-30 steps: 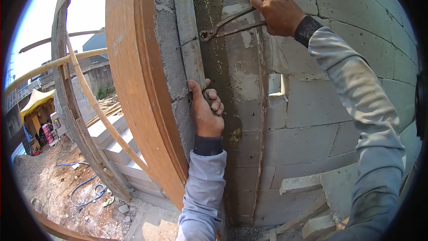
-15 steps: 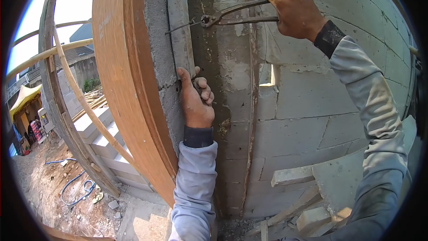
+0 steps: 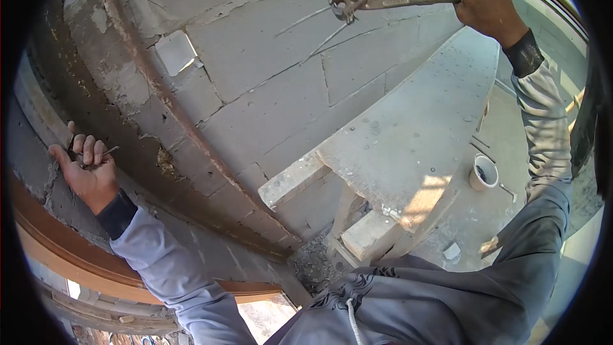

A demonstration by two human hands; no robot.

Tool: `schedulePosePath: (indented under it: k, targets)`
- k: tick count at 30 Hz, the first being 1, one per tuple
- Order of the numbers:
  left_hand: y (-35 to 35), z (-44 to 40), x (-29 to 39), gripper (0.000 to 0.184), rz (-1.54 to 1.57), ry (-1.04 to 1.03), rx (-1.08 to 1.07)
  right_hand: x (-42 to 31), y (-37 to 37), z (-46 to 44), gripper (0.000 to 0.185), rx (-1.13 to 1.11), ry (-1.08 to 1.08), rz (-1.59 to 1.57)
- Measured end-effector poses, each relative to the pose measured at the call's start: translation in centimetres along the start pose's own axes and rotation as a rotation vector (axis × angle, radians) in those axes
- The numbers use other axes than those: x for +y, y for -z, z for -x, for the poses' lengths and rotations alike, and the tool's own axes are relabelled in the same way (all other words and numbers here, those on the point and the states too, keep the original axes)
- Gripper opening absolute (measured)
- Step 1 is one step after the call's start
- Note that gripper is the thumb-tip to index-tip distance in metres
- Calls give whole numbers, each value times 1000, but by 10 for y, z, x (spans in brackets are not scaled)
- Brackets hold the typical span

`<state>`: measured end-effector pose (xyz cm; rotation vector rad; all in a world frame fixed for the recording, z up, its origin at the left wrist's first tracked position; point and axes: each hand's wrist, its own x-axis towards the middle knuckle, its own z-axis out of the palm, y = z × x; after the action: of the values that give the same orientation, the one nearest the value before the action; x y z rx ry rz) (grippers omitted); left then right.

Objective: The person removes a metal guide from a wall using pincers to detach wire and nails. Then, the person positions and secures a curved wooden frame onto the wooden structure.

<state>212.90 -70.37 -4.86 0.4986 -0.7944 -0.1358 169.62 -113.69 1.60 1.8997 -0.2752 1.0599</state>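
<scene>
In my right hand (image 3: 484,1), at the top right, the handles of a pair of metal pincers (image 3: 408,3) are gripped. The jaws point left and hold a bent piece of wire (image 3: 327,43), whose two thin ends stick out below and to the left. My left hand (image 3: 92,176) is at the far left, by the wall edge and a long pale strip (image 3: 39,105). Its fingers are curled, and a thin stub pokes out beside them; what lies in the palm is mostly hidden.
A grey block wall (image 3: 268,57) with a small square hole (image 3: 175,52) and a brown vertical pipe (image 3: 163,92) stands ahead. A board (image 3: 408,134) rests on blocks at mid right. A white bucket (image 3: 483,172) stands beyond it. An orange-brown wooden frame (image 3: 70,236) runs below my left arm.
My view has swung right and down. The pincers have come away from the pale strip with the wire in their jaws. My left hand stays curled near the strip.
</scene>
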Motion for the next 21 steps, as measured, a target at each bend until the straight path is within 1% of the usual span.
schedulePosePath:
  k: [2,3,4,6,8,9,10,11,13,14,15,16,17,18,20,21]
  targets:
    - [24,-13,5,60,-6,8,-56,8,-3,56,47,-244,22,56]
    - [35,-19,8,60,-15,2,-121,8,-8,84,49,-306,-4,22]
    - [38,-20,6,60,-4,10,-133,6,-13,109,51,-363,-27,-17]
    - [38,-21,7,60,8,10,-160,5,-22,151,53,-580,-111,-176]
    - [33,-19,5,59,14,15,-130,3,-35,181,54,-750,-141,-361]
    - [33,-19,3,60,15,15,-116,1,-41,187,53,-834,-189,-431]
    - [33,-19,4,60,11,11,-103,5,-42,192,55,-855,-148,-368]
    - [14,-10,0,59,22,5,-3,2,-41,190,57,-867,-105,-310]
    - [-16,9,-8,55,69,4,38,-1,-47,178,64,-861,-30,-222]
    - [-30,17,-11,52,42,-32,95,-6,-42,163,64,-992,-43,-159]
    - [-39,23,-15,53,36,-66,151,-6,-48,152,70,-1195,-25,-72]
    - [-47,26,-15,52,11,-77,229,-3,-49,128,90,-1419,6,-119]
    - [-48,27,-17,54,16,-82,272,-1,-53,106,104,-1528,3,-232]
    - [-44,27,-19,55,23,-94,246,3,-54,83,102,-1533,-9,-466]
    - [-41,30,-23,55,14,-99,293,-21,-26,13,90,-1341,-23,-665]
    - [-40,31,-23,55,15,-106,293,-33,-16,-21,79,-1122,-20,-750]
